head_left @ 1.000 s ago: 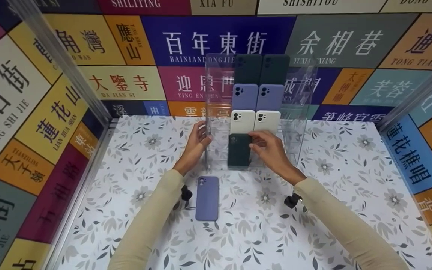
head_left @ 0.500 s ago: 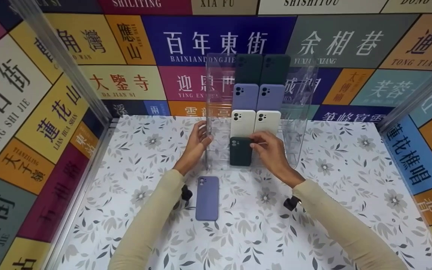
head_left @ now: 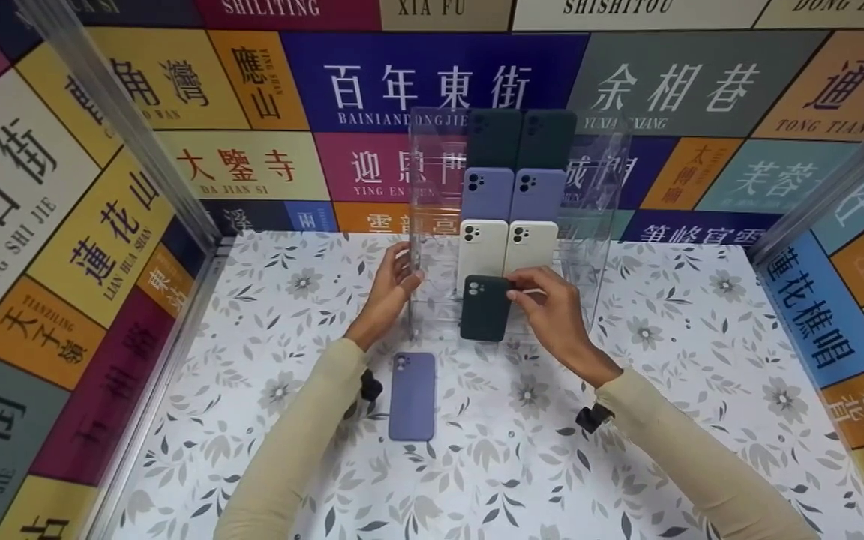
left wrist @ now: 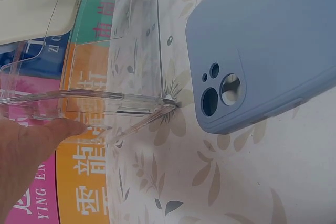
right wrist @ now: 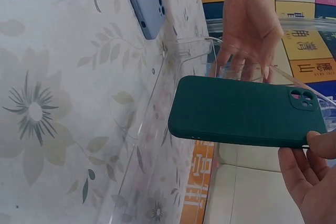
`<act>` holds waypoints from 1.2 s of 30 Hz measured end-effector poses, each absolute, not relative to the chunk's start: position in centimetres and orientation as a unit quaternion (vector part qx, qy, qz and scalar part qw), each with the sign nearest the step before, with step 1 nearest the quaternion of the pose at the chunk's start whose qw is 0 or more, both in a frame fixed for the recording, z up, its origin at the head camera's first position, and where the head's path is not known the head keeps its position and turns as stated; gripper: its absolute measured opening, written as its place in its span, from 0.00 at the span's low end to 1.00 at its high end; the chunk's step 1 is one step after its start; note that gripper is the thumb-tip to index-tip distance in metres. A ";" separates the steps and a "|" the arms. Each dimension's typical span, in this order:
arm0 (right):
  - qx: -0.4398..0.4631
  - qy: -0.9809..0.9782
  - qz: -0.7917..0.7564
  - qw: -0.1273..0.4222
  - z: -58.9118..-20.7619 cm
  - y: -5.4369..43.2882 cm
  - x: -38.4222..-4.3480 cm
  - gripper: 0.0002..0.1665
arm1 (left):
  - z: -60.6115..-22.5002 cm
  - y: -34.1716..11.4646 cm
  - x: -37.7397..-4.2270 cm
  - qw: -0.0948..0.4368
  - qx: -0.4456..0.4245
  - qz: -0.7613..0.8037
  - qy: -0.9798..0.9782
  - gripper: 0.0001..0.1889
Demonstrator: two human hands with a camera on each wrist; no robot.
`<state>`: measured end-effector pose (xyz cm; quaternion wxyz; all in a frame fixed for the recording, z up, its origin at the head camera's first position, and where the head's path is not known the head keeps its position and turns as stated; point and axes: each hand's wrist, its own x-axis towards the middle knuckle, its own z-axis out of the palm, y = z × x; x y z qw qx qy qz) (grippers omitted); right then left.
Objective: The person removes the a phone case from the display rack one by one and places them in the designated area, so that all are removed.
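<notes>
My right hand [head_left: 552, 304] pinches the upper right edge of a dark green phone case [head_left: 484, 309], between thumb and fingers. The case is slightly tilted, before the lowest part of a clear display stand [head_left: 589, 277]. In the right wrist view the green case [right wrist: 236, 111] shows its back and camera cutouts. My left hand [head_left: 387, 292] grips the stand's left side panel; its thumb [left wrist: 63, 128] lies along the panel in the left wrist view. A lavender phone case [head_left: 412, 396] lies flat on the table in front of the stand.
Above the held case, the stand bears two white cases [head_left: 483, 247], two lavender cases [head_left: 537, 193] and two dark green cases [head_left: 493, 139] in tiers. A flower-patterned tabletop [head_left: 664, 442] spreads around. Printed panels [head_left: 252, 165] rise behind and at both sides.
The green case first shifted slightly right and stood straighter in the stand's lowest part; now it leans, its bottom edge lower and nearer me. The left hand stays on the stand.
</notes>
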<state>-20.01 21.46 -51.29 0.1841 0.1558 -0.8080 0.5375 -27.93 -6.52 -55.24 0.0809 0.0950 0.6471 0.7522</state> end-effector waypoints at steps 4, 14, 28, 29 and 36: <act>0.171 -0.812 0.528 0.181 -51.8 21.4 -19.2 0.15 | -55.2 -6.6 -27.9 0.079 0.095 0.748 0.652 0.32; 0.190 -0.821 0.515 0.157 -53.3 21.0 -17.4 0.15 | -55.3 -6.8 -27.9 0.079 0.098 0.746 0.654 0.33; 0.142 -0.821 0.549 0.068 -54.6 20.0 -16.1 0.17 | -55.3 -6.7 -27.8 0.070 0.106 0.744 0.656 0.32; 0.136 -0.821 0.552 0.056 -54.7 20.0 -16.1 0.17 | -55.2 -6.7 -27.8 0.070 0.105 0.743 0.657 0.32; 0.104 -0.823 0.558 -0.006 -55.7 19.8 -16.2 0.14 | -55.2 -6.5 -27.8 0.068 0.102 0.744 0.657 0.32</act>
